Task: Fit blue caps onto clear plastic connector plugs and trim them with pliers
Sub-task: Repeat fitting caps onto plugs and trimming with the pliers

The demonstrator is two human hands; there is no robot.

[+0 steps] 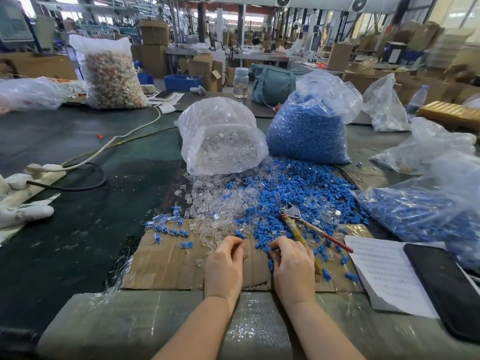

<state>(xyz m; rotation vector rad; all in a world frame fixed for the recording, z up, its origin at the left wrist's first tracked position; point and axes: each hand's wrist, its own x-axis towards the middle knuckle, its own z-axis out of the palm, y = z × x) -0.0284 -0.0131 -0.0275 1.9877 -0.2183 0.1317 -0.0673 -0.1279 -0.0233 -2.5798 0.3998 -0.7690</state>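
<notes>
The left hand (pixel 225 263) rests knuckles-up on the flattened brown cardboard sheet (pixel 166 266), fingers curled under; whether it grips a plug there I cannot tell. The right hand (pixel 292 266) pinches a small blue plastic cap (pixel 267 247) at its fingertips, just at the near edge of the loose spill of blue caps (pixel 306 188). Beside that spill lies the scatter of clear plastic connector plugs (pixel 215 201), the two mixed where they meet. A few already capped plugs (pixel 168 227) lie to the left on the cardboard. The metal pliers with red and yellow handles (pixel 302 224) lie untouched among the caps, just beyond the right hand. Behind stand the clear bag of plugs (pixel 220 136) and the clear bag of blue caps (pixel 311 126), both open toward the heaps. The likely trouble: the parts are tiny and slick, so a cap pushed on crooked may pop free and vanish into the heap, and reaching for the pliers could sweep caps onto the printed white paper sheet (pixel 384 274)
</notes>
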